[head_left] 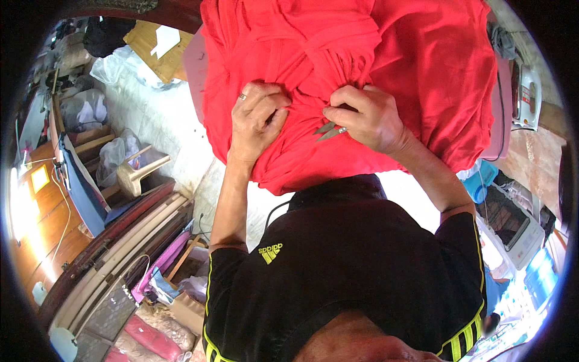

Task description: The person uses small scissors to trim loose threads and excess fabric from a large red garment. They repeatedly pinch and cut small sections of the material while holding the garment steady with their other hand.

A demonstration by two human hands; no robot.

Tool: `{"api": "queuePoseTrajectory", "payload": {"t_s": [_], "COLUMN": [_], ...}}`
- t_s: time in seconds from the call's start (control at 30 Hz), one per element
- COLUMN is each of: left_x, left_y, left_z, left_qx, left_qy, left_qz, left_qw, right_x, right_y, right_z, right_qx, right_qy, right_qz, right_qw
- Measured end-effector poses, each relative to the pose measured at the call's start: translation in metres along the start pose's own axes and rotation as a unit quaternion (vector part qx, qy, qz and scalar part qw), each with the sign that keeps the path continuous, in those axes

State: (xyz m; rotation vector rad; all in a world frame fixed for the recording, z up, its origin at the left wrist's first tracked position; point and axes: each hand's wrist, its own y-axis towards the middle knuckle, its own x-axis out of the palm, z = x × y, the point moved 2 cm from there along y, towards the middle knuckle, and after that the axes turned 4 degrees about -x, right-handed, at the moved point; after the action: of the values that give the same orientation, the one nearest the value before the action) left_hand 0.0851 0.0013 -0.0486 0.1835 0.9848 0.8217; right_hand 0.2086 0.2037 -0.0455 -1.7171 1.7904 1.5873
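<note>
Red cloth (pixel 437 78) is gathered at twelve o'clock.
It is pinched in the left hand's (pixel 259 117) grip; scissors (pixel 327 130) are grasped by the right hand (pixel 369 117), their points best kept clear of loose folds.

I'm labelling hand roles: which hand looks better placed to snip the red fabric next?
Probably the right hand: scissors show beneath it, blades out over the red fabric. The left hand is curled at the fabric, no tool visible.
</note>
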Motion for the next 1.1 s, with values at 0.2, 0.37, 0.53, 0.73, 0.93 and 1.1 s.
{"api": "queuePoseTrajectory", "payload": {"t_s": [0.2,0.37,0.53,0.73,0.93,1.1], "left_x": [-0.01,0.0,0.002,0.009,0.009,0.01], "left_y": [0.009,0.001,0.001,-0.003,-0.007,-0.008], "left_z": [0.013,0.003,0.0,-0.006,-0.006,-0.006], "left_qx": [-0.011,0.008,0.016,0.031,0.032,0.036], "left_qy": [-0.059,-0.016,-0.03,-0.03,-0.004,-0.017], "left_qz": [-0.029,-0.027,-0.008,0.045,0.048,0.058], "left_qw": [0.998,0.999,0.999,0.998,0.998,0.998], "right_x": [-0.001,-0.001,0.003,0.004,0.013,0.011], "right_y": [0.003,-0.001,-0.004,0.001,0.008,0.026], "right_z": [-0.003,-0.002,0.001,-0.004,-0.007,-0.017], "right_qx": [-0.002,0.004,0.032,0.011,0.029,0.089], "right_qy": [-0.027,-0.011,0.012,-0.002,0.04,0.025], "right_qz": [0.004,0.038,0.058,0.057,0.072,0.039], "right_qw": [1.0,0.999,0.998,0.998,0.996,0.995]}}
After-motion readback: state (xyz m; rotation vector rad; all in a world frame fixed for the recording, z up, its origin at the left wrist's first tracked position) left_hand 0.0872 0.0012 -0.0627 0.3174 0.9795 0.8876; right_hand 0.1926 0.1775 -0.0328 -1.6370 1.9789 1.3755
